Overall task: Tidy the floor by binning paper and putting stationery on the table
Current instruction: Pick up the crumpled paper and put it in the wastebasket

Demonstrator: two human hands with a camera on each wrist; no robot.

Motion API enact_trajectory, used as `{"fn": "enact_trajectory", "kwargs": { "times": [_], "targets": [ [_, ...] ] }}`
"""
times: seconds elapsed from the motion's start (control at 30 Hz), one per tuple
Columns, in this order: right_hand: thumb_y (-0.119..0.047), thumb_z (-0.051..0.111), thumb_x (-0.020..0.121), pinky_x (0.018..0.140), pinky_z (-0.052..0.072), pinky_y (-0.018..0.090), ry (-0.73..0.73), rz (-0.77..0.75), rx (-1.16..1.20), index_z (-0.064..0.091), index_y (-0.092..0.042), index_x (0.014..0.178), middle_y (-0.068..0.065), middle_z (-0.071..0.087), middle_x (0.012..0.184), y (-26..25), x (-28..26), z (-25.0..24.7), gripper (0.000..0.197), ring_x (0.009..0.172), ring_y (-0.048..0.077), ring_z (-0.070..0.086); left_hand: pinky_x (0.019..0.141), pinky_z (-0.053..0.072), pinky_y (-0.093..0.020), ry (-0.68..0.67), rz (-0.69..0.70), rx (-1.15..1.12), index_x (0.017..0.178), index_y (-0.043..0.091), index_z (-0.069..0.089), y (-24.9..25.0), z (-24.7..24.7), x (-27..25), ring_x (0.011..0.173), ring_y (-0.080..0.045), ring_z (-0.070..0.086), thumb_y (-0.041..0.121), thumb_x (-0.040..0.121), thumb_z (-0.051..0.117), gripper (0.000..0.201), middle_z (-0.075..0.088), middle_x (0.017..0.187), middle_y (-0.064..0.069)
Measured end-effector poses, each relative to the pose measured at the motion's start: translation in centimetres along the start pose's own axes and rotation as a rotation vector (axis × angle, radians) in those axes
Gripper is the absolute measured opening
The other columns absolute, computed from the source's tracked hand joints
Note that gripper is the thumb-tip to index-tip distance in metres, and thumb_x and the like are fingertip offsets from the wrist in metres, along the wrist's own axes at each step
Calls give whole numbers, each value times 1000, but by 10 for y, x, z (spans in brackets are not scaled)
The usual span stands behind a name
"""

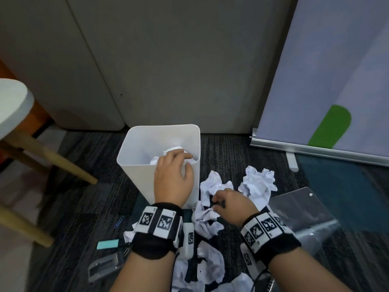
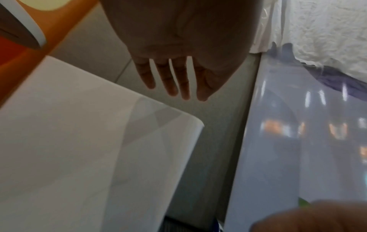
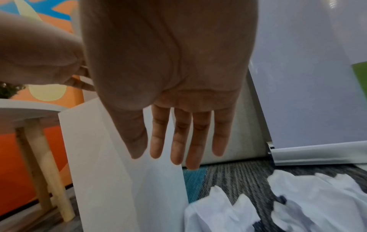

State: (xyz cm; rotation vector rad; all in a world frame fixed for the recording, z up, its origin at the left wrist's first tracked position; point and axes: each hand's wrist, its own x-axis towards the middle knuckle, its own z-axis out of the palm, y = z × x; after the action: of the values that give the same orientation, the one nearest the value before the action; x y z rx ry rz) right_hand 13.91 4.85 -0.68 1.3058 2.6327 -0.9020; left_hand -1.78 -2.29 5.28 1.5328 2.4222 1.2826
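A white bin (image 1: 136, 180) stands on the carpet with crumpled paper (image 1: 174, 151) inside. My left hand (image 1: 179, 163) hovers over the bin's near right rim. Its fingers (image 2: 174, 81) are straight and spread and hold nothing, with the bin (image 2: 79, 141) below. My right hand (image 1: 221, 202) is low over a crumpled sheet (image 1: 207, 217) on the floor, just right of the bin. Its fingers (image 3: 178, 141) hang straight above the paper (image 3: 218, 210) and grip nothing. More crumpled sheets (image 1: 259, 184) lie around. A blue paper clip (image 1: 119, 221), a teal pad (image 1: 107, 243) and a stapler (image 1: 105, 264) lie at left.
A round white table (image 1: 12, 106) on wooden legs stands at the left. A roll-up banner (image 1: 328, 102) with a metal base leans at the right. A clear plastic folder (image 1: 305, 213) lies on the floor right of the papers. Grey cabinets back the bin.
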Motion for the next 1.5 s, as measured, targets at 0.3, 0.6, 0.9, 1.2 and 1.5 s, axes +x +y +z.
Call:
{"fn": "enact_trajectory", "kwargs": {
  "times": [0.3,0.6,0.9,1.2,1.5],
  "targets": [
    [-35,59,84,86,47,32,-180,79,-61,58,-22,112,3,54,120,41,-21,41,30,107,22,57,87,44,-31,-456,98,10,103,22,64,-8,83,-56,108,-16,48,15,88,50,22,56,115,7],
    [-52,82,56,101,45,43,-736,-80,-192,48,-29,131,5,39,141,67,-49,103,86,122,30,49,88,46,-39,-1100,80,243,112,19,61,-30,135,-124,113,-26,49,14,89,46,28,51,122,-5],
    [-21,54,92,101,36,39,-927,-83,-377,41,-17,138,16,36,139,80,-59,121,47,128,36,37,90,45,-40,-1127,18,241,115,19,59,-25,144,-127,114,-25,48,15,91,46,28,49,124,-5],
    [-12,64,82,91,42,27,-630,-58,-241,55,-13,126,13,58,127,100,-54,105,45,117,29,53,92,45,-36,-966,-66,179,110,21,62,-33,139,-119,112,-22,52,15,89,48,26,53,121,-3],
    [-13,72,74,73,45,22,-254,240,70,66,-23,106,2,63,100,105,-22,36,34,93,20,61,108,36,-40,-834,-244,20,141,19,37,-39,134,-111,130,-24,42,55,83,51,70,38,144,-7]
  ]
}}
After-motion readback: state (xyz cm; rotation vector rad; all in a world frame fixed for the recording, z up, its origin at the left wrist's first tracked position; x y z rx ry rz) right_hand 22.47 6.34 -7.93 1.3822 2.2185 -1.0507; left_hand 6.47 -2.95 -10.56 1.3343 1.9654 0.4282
